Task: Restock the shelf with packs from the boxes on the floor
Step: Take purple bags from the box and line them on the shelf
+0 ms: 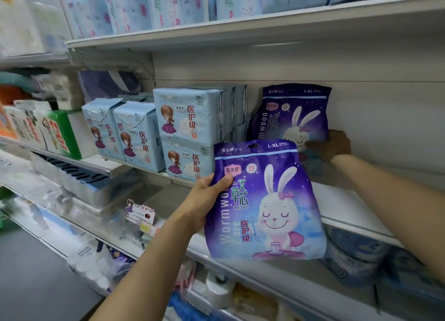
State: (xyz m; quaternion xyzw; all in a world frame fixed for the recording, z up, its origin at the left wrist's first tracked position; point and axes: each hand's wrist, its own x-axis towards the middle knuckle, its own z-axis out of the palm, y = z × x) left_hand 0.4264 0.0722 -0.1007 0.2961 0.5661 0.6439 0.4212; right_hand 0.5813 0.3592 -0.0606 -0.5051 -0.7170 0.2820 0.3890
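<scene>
Pack handling: front purple pack (262,200) is held over the shelf (349,207) edge by the left hand (204,200), thumb pinching the upper left edge, fingers hidden behind. Right hand (333,146) curls round the rear purple pack (292,118), standing against the back wall. Judged light, soft, slick film; grip the edges, not the seal.

Purple rabbit pack (267,200) upright before shelf (349,205); another (292,118) apparently standing behind
</scene>
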